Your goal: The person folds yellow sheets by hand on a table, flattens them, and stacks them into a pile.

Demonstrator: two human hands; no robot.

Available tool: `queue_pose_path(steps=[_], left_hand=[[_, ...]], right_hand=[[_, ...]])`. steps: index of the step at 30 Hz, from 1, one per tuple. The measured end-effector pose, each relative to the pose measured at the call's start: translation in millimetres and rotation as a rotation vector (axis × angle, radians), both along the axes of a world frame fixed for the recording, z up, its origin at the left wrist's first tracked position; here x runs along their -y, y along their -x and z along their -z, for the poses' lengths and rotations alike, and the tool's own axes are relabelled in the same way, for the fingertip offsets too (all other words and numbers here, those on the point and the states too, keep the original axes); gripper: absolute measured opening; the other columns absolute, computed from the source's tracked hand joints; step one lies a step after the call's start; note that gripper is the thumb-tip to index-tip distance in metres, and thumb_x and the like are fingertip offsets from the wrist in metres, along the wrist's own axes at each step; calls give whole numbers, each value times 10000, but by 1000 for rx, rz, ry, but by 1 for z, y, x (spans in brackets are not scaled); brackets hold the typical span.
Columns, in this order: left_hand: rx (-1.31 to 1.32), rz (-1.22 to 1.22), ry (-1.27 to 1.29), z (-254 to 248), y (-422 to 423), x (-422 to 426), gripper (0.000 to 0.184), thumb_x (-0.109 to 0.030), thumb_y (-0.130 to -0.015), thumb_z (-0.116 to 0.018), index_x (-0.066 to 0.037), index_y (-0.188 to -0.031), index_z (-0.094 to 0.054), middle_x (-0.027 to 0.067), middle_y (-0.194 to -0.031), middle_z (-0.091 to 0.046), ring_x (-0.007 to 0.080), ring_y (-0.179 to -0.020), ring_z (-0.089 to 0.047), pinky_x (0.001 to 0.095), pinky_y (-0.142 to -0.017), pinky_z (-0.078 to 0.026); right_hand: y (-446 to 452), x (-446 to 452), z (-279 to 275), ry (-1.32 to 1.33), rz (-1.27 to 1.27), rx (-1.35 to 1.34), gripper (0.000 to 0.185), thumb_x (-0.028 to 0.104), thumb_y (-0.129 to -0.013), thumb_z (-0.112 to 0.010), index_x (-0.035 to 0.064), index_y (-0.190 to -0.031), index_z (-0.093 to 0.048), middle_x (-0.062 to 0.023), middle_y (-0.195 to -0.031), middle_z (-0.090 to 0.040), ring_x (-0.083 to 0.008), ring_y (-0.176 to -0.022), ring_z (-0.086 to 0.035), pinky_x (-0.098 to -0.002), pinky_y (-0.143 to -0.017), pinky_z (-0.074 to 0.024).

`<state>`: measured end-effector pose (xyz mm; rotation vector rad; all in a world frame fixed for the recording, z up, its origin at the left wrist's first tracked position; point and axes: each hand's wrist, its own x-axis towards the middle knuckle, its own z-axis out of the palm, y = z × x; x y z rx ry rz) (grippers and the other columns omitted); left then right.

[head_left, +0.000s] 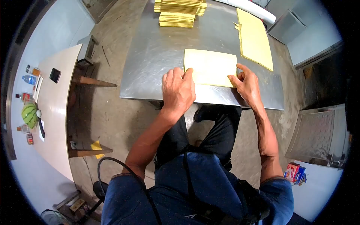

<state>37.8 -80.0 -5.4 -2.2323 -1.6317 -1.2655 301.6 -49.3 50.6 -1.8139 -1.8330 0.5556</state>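
A yellow rectangular sheet (210, 67) lies flat near the front edge of the metal table (150, 60). My left hand (178, 88) is at the sheet's left edge, its fingers curled together and the thumb touching the near left corner. At the right edge, my right hand (245, 81) has thumb and forefinger close to the sheet's near right corner, with the other fingers bent. Farther right lies a larger yellow stack of sheets (255, 41) with a torn left edge. Folded yellow bundles (176, 19) are piled at the far side.
A white roll (255, 11) lies along the table's far right edge. To the left, a pale wooden table (56, 97) holds a phone (55, 75), a watermelon (29, 115), bottles and a knife. Small boxes (295, 173) stand at the lower right.
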Motion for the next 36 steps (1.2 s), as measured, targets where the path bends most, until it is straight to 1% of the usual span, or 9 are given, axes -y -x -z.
queue_pose_path(steps=[3,6,7,8,13,22,28,30,36], left_hand=[[3,-20,-25,-1,-1,1,303,-27,-854,-732,-46,-1153,-772,108,-903,-591,320,-861,-604,448,-767,-462],[4,-24,-53,3,-2,-1,298,-24,-847,-734,-54,-1140,-778,101,-887,-589,316,-859,-605,448,-771,-465],[4,-26,-51,4,-3,-2,293,-19,-843,-734,-59,-1130,-780,95,-873,-589,315,-856,-606,446,-772,-467],[-2,-34,-55,4,-3,-3,293,-16,-843,-732,-59,-1129,-780,96,-871,-587,313,-852,-606,445,-769,-469],[-46,-55,-69,7,-5,-4,294,-1,-843,-721,-53,-1126,-782,97,-865,-579,301,-824,-601,436,-756,-475],[-36,-12,-88,7,-5,-6,286,1,-805,-718,-52,-1076,-792,79,-853,-545,288,-817,-574,441,-733,-447],[-209,-75,-150,-19,-21,2,361,-56,-873,-707,-22,-1229,-753,204,-1269,-659,397,-1207,-614,536,-1045,-473],[-211,223,-55,-13,-39,6,481,-154,-911,-727,33,-1351,-670,266,-1531,-552,427,-1431,-517,574,-1205,-380],[-217,413,250,-11,-44,26,801,-400,-940,-765,67,-1534,-501,276,-1649,-439,420,-1562,-387,572,-1282,-293]], right_hand=[[0,0,0,65,24,-39,602,191,-923,-826,-69,-1427,-623,-173,-901,-737,-202,-713,-689,-385,-670,-550],[2,18,13,-412,-21,-28,604,154,-937,-806,-36,-1467,-589,-233,-1206,-692,-269,-940,-715,-401,-793,-575],[6,26,11,-527,-54,24,602,102,-948,-770,-1,-1501,-556,-244,-1416,-580,-366,-1150,-662,-432,-951,-559],[3,31,15,-716,-153,185,604,70,-937,-753,13,-1505,-553,-227,-1423,-588,-405,-1218,-627,-467,-1023,-532],[58,77,13,-484,-419,249,638,169,-848,-824,-27,-1413,-602,-195,-1445,-581,-388,-1340,-544,-511,-1148,-433],[4,84,32,-452,-275,398,598,220,-918,-786,-9,-1442,-611,-146,-1481,-591,-319,-1364,-547,-548,-1206,-387],[3,86,33,-466,-260,369,566,191,-917,-782,-11,-1421,-622,-144,-1483,-580,-335,-1388,-520,-565,-1216,-377],[5,85,36,-477,-246,364,532,149,-914,-765,-16,-1402,-632,-146,-1471,-583,-348,-1382,-521,-576,-1219,-371],[4,85,35,-471,-248,374,501,97,-912,-746,-9,-1392,-645,-149,-1454,-595,-352,-1384,-523,-590,-1223,-360]])
